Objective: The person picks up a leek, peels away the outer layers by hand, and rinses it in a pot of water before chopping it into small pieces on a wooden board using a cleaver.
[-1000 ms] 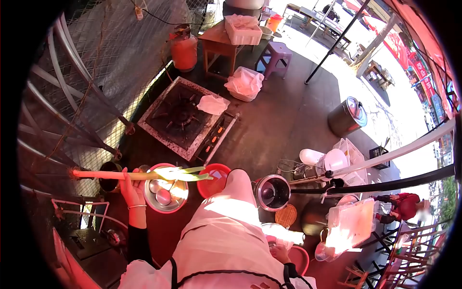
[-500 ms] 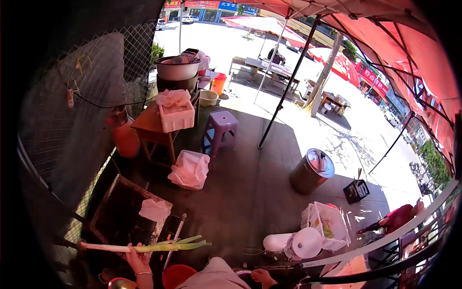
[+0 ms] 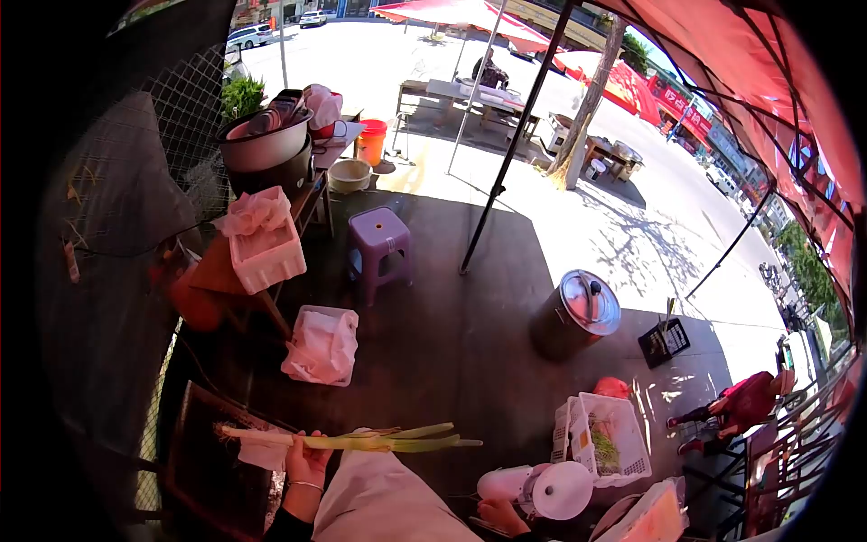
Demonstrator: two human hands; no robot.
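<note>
A long leek [image 3: 388, 441] with a white root end and green leaves lies across my left hand [image 3: 307, 462], whose fingers are wrapped round its pale stalk. The root end points left over a dark tray with a pale cloth [image 3: 265, 452]. My right hand [image 3: 503, 515] is low in the view, beside a white machine with a round top [image 3: 562, 490]. Its fingers look curled, but what they hold, if anything, is too small to make out.
A purple stool [image 3: 380, 237], a lidded metal drum [image 3: 578, 316] and a white crate with greens [image 3: 623, 434] stand on the floor. White boxes [image 3: 322, 345] are at the left. A dark pole [image 3: 506, 163] rises ahead. A person in red [image 3: 748, 402] is at the right.
The view has shifted. My left hand has moved right with the leek. The red basin near my legs has left the view, and more of the person in red shows.
</note>
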